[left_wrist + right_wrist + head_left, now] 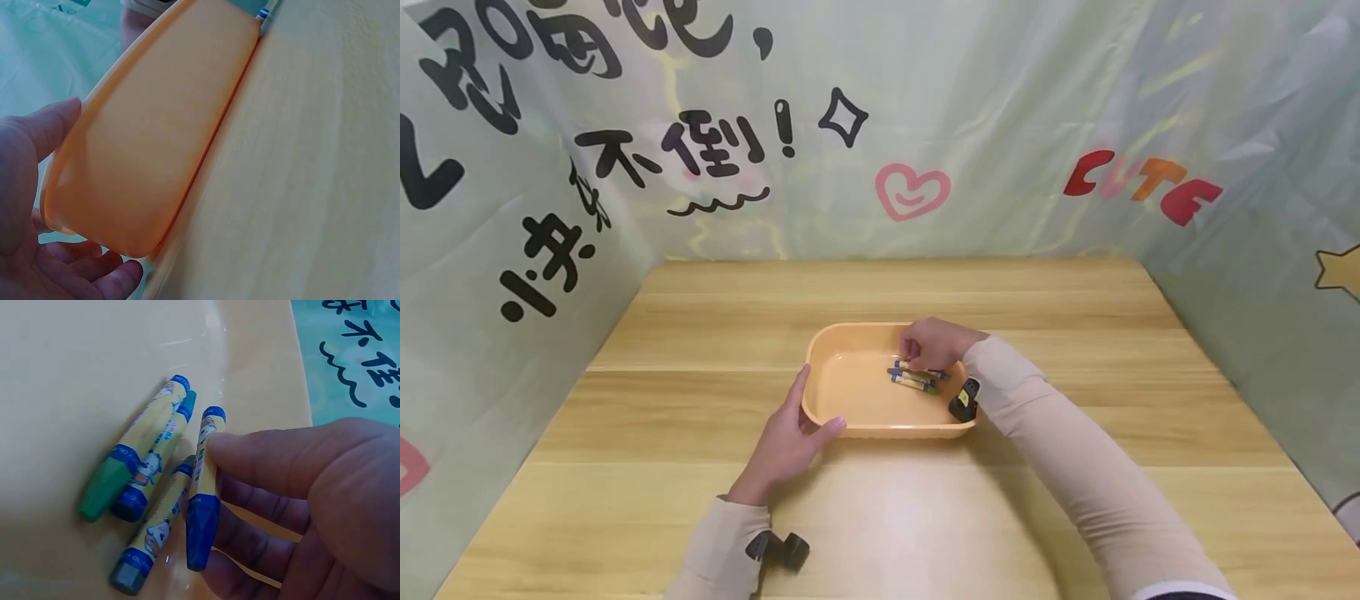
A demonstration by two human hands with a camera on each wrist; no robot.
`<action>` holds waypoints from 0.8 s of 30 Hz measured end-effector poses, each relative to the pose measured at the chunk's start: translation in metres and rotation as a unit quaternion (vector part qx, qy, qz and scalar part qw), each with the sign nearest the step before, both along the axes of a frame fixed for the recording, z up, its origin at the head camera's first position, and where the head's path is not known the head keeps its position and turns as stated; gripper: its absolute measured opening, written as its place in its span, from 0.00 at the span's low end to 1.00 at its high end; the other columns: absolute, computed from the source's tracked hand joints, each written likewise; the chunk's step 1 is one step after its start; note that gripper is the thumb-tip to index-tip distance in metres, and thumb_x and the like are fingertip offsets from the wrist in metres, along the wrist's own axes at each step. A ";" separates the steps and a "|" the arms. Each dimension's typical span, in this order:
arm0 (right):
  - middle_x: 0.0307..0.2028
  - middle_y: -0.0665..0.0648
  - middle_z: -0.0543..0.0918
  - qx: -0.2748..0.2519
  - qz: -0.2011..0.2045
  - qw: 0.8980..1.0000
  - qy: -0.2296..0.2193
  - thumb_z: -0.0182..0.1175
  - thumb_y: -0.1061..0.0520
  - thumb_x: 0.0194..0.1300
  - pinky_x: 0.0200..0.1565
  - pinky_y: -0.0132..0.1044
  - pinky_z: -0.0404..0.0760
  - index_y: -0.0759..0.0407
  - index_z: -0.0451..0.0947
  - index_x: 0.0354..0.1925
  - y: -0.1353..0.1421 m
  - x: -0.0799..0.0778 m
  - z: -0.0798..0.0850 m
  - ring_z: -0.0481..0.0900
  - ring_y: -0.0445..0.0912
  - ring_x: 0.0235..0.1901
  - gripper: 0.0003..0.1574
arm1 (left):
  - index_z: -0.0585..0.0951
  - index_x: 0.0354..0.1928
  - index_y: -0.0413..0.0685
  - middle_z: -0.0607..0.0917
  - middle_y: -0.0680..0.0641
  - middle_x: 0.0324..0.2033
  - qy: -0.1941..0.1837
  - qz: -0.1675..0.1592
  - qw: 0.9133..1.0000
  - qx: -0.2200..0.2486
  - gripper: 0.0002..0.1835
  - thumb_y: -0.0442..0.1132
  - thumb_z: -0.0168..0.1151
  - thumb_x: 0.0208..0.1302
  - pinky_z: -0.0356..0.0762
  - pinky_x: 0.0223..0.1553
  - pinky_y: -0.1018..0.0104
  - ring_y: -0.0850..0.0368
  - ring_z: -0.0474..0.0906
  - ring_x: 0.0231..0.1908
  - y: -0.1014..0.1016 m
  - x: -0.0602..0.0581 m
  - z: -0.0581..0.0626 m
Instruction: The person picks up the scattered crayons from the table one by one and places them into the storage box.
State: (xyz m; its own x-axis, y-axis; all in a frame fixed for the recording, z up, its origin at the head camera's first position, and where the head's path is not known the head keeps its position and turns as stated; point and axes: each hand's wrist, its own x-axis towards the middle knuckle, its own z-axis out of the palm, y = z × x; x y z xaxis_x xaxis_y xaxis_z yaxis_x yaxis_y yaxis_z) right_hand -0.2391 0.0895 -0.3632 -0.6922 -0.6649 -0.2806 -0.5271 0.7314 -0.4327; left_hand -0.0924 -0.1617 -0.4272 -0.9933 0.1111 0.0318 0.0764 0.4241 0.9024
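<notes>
An orange plastic tray [850, 392] sits on the wooden table. My left hand [786, 446] grips its near left corner, thumb on the rim and fingers along the outer wall. Inside the tray's right part, my right hand [940, 340] pinches a blue crayon [203, 515] between thumb and fingers. Beside it on the tray floor lie a green-tipped crayon [125, 453], a crayon with a blue band [150, 469] partly under it, and a crayon with a grey-blue end [153, 540]. All have yellow printed wrappers.
The wooden table [1000, 292] stretches around the tray on all sides. Printed fabric walls [1000, 125] stand along its back and both sides. Dark wrist cameras are strapped to both sleeves, the right one [964, 400] overlapping the tray's right edge in the head view.
</notes>
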 end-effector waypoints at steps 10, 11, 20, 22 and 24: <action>0.33 0.51 0.79 0.014 0.002 1.000 0.004 0.65 0.65 0.57 0.39 0.34 0.77 0.57 0.77 0.35 -0.003 -0.002 -0.005 0.75 0.44 0.34 0.08 | 0.44 0.77 0.50 0.64 0.34 0.68 -0.012 0.002 1.000 0.004 0.55 0.49 0.70 0.58 0.71 0.60 0.55 0.43 0.71 0.61 0.000 -0.002 0.000; 0.33 0.51 0.79 0.018 0.001 1.000 0.006 0.66 0.65 0.56 0.39 0.34 0.77 0.57 0.77 0.34 -0.003 -0.002 -0.005 0.75 0.44 0.34 0.08 | 0.44 0.77 0.50 0.64 0.34 0.68 -0.012 0.002 1.000 0.004 0.55 0.49 0.70 0.58 0.71 0.60 0.55 0.43 0.71 0.61 0.000 -0.002 0.000; 0.34 0.50 0.81 0.039 -0.001 0.999 0.026 0.69 0.63 0.57 0.39 0.34 0.79 0.56 0.77 0.31 -0.004 -0.002 -0.008 0.77 0.44 0.33 0.08 | 0.44 0.77 0.50 0.63 0.34 0.68 -0.009 0.000 1.000 0.000 0.54 0.48 0.70 0.59 0.72 0.59 0.55 0.43 0.71 0.61 0.001 -0.002 -0.001; 0.34 0.50 0.81 0.041 -0.002 0.999 0.022 0.69 0.62 0.58 0.40 0.35 0.79 0.56 0.78 0.32 -0.004 -0.002 -0.007 0.78 0.44 0.34 0.07 | 0.44 0.77 0.50 0.63 0.34 0.68 -0.009 0.000 1.000 -0.002 0.54 0.48 0.70 0.59 0.72 0.59 0.55 0.43 0.71 0.62 0.001 -0.002 -0.001; 0.35 0.51 0.81 0.039 0.001 0.999 0.022 0.68 0.61 0.59 0.40 0.35 0.80 0.56 0.78 0.34 -0.003 -0.002 -0.005 0.78 0.44 0.35 0.07 | 0.44 0.77 0.49 0.63 0.34 0.68 -0.007 0.000 1.000 -0.004 0.54 0.48 0.70 0.59 0.72 0.59 0.55 0.42 0.71 0.61 0.001 -0.002 -0.001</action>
State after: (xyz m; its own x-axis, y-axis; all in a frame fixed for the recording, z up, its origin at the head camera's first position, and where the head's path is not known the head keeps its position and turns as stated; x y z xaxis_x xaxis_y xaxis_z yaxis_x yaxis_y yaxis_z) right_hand -0.2415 0.0868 -0.3678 -0.7043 -0.6429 -0.3012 -0.5450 0.7614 -0.3510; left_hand -0.0945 -0.1611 -0.4284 -0.9936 0.1115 0.0165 0.0634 0.4320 0.8997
